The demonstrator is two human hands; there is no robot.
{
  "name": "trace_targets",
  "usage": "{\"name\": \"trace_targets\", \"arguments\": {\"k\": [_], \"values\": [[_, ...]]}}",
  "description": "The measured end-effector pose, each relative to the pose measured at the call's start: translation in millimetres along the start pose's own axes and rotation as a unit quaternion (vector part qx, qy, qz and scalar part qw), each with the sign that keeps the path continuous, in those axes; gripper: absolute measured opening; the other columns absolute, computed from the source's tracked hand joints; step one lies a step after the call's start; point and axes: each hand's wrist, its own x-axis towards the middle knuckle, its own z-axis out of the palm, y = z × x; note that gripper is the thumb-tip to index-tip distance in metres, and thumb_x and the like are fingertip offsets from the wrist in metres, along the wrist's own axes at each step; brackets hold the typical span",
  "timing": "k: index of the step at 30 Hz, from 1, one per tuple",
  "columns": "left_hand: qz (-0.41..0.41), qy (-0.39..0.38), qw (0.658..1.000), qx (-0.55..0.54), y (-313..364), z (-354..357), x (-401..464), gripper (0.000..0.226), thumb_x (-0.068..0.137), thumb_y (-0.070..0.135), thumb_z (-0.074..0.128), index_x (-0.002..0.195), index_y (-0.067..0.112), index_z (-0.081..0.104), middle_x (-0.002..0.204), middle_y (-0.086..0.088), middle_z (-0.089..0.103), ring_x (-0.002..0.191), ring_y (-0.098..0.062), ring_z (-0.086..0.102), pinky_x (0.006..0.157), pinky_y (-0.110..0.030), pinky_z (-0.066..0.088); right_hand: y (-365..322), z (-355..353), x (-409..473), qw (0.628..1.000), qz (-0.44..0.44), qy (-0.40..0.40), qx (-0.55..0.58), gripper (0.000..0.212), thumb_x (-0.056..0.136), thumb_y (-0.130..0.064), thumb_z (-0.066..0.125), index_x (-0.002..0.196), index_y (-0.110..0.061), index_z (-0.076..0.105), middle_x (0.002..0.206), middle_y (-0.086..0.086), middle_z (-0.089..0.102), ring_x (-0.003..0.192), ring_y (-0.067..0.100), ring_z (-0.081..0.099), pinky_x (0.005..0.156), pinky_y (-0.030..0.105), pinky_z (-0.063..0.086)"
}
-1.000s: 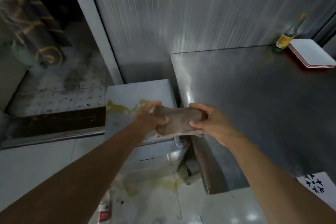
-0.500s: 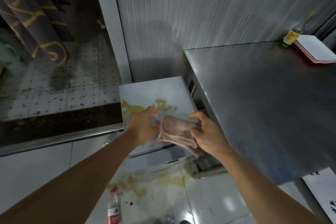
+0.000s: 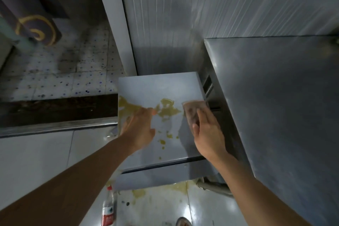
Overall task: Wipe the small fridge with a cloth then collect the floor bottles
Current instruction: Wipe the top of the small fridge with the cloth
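we see the small fridge (image 3: 157, 88) from above, tucked between a white door frame (image 3: 117, 24) and the steel surface (image 3: 275, 106) on the right. its top carries a yellowish spill (image 3: 166, 110) – one large splash across the middle-left plus scattered drops toward the front edge.

right hand (image 3: 209, 134) lies flat on the pinkish cloth (image 3: 194, 111), fingers straight and pressing it onto the fridge top at the right edge, just right of the spill. the cloth looks folded (edges blurred, fold count unclear).

left hand (image 3: 139, 128) is over the left part of the fridge top, fingers extended and loosely spread, holding nothing – it's motion-blurred, so we can't tell whether it touches the top or sits just above it.

on the tiled floor (image 3: 36, 161) in front of the fridge: one clear plastic bottle (image 3: 108, 207) with red cap and red label, lying near the fridge's front left corner. more yellowish liquid (image 3: 139, 193) on the floor just below the fridge front. a dark rounded object (image 3: 183, 222) at the bottom frame edge, too cropped to identify.
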Motion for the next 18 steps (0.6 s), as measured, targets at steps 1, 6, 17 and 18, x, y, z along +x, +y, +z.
{"name": "trace_targets", "arguments": {"k": [1,6,17,18], "values": [[0.003,0.009,1.0,0.012,-0.9,2.1,7.0,0.048,0.083,0.02,0.062,0.129,0.02,0.046,0.131,-0.005,0.05,0.12,-0.025,0.047,0.1,-0.039,0.039,5.3,5.7,4.9,0.999,-0.021,-0.012,-0.02,0.06,0.097,-0.019,0.046,0.15,-0.013,0.02,0.158,0.008,0.017,0.143,0.024,0.022,0.114,0.034,0.025],[-0.014,0.037,0.998,0.044,-8.8,6.1,52.1,0.052,0.086,0.014,0.052,0.136,0.02,0.041,0.141,-0.003,0.04,0.125,-0.025,0.039,0.102,-0.039,0.033,19.4,41.9,15.9,0.991,-0.041,-0.078,-0.098,0.065,0.101,-0.023,0.03,0.147,-0.026,-0.015,0.157,0.0,-0.02,0.144,0.022,-0.02,0.118,0.041,-0.005],[-0.006,0.116,0.984,0.132,-51.5,10.8,128.9,0.046,0.083,0.017,0.053,0.127,0.031,0.049,0.139,0.001,0.041,0.124,-0.027,0.037,0.1,-0.046,0.031,22.7,53.4,162.5,0.999,-0.01,-0.022,-0.023,0.05,0.102,-0.031,0.019,0.151,-0.028,0.011,0.16,-0.007,-0.002,0.147,0.017,-0.006,0.113,0.035,-0.005],[-0.002,0.126,0.984,0.126,-54.5,13.2,129.2,0.046,0.083,0.017,0.053,0.127,0.032,0.05,0.139,0.001,0.043,0.123,-0.027,0.038,0.098,-0.044,0.032,23.2,50.4,176.3,1.0,-0.008,-0.02,0.017,0.047,0.103,-0.029,0.019,0.15,-0.026,0.019,0.16,-0.006,0.005,0.147,0.018,-0.002,0.114,0.033,-0.004]]}}
